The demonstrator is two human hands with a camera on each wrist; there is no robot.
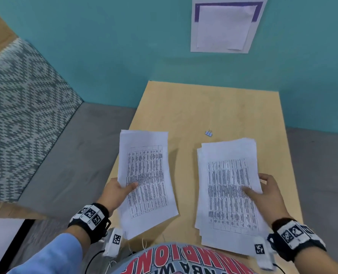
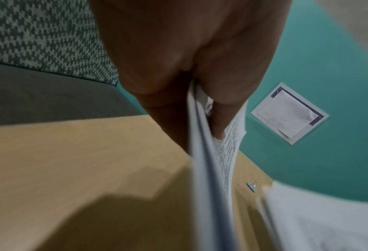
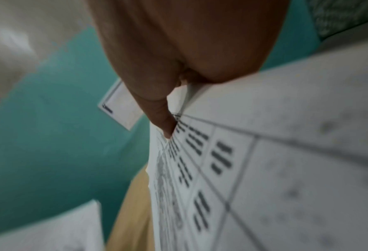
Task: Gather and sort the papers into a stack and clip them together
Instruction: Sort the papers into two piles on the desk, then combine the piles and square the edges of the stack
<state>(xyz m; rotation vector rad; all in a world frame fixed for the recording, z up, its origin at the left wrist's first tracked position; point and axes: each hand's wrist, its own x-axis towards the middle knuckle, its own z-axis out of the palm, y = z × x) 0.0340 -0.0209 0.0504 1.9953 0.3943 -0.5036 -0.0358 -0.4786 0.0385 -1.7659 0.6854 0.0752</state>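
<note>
Nearest the body, the left hand (image 1: 115, 191) grips a small sheaf of printed sheets (image 1: 146, 180) by its left edge, thumb pressed on the printed table on top and the other fingers out of sight beneath; the left wrist view shows the paper pinched between thumb and fingers (image 2: 218, 122), lifted above the table (image 1: 185, 107) and hanging partly past its left edge. Alongside it, the right hand (image 1: 267, 196) holds the larger stack of papers (image 1: 228, 192) at its right edge, thumb lying across the top page and the remaining fingers curled round the side; the sheets in this stack are slightly fanned and uneven, and its near end reaches past the front edge of the table. The two bundles are apart, with bare wood between them. Further out, a small blue binder clip (image 1: 209, 133) lies alone on the table, just beyond the top of the larger stack. Beyond that rises a teal wall (image 1: 114, 46) with a white notice (image 1: 226, 26) fixed to it, and a patterned cushion (image 1: 23, 107) stands at the far left.
</note>
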